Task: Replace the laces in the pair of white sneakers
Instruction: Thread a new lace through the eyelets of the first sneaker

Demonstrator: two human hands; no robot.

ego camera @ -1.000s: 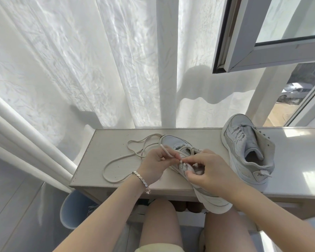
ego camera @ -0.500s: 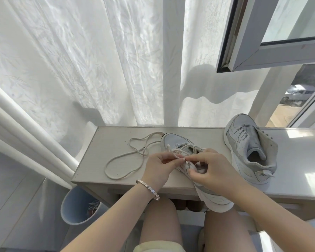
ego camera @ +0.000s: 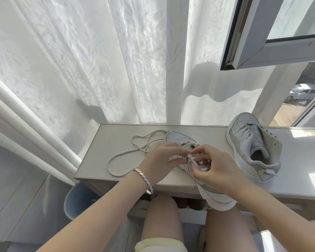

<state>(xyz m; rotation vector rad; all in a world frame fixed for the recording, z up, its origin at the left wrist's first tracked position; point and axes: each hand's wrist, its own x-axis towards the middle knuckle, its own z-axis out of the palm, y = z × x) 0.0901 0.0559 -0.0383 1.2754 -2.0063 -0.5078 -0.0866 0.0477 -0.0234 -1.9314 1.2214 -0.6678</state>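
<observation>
Near sneaker (ego camera: 176,138) lies on the desk (ego camera: 116,135), toe pointing away & left. Its heel hangs over the front edge, above the person's right thigh.

Both hands meet over its eyelet area. Left hand (ego camera: 160,160): grip closed down small, thumb & fingertips pinching a strand of the lace (ego camera: 120,158) right at the eyelets. Right hand (ego camera: 213,168): fingers curled over the tongue area, thumb pressed on the shoe's side, so its grip is wrapped round the upper; forefinger tip touches the left fingertips at the lace. Can't tell which eyelet, too small & partly hidden.

Rest of the lace trails left from the shoe's toe end & lies in loose loops on the desk, beside the left hand.

Second sneaker (ego camera: 253,148) stands well apart to the right on the same surface, tilted, opening facing the camera, laces in.

Misc: bracelet (ego camera: 144,179) on left wrist; pale blue bin (ego camera: 76,202) on the floor under the desk's left end; white curtain (ego camera: 80,60) behind; open window frame (ego camera: 280,42) top right.
</observation>
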